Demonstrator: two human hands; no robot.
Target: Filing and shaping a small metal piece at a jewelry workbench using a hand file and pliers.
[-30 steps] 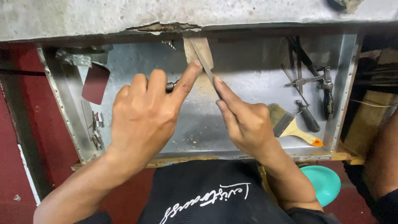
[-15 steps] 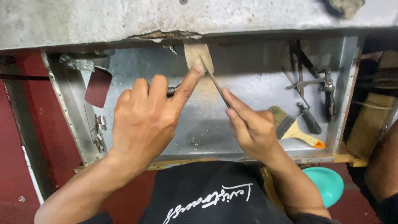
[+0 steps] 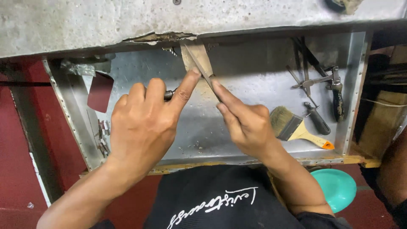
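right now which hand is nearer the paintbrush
Right. The right hand is just left of the paintbrush, nearly touching its bristles, gripping a thin blade. The left hand is farther left, beyond the right hand.

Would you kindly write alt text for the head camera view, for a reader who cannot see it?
Two bare hands work tan filler on a metal panel: the right hand holds a thin blade against it, the left hand points its forefinger beside it. A paintbrush and hand tools lie at right.

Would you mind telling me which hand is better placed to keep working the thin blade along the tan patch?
Probably the right hand: it already holds the thin blade against the tan patch. The left hand only presses a fingertip beside it.
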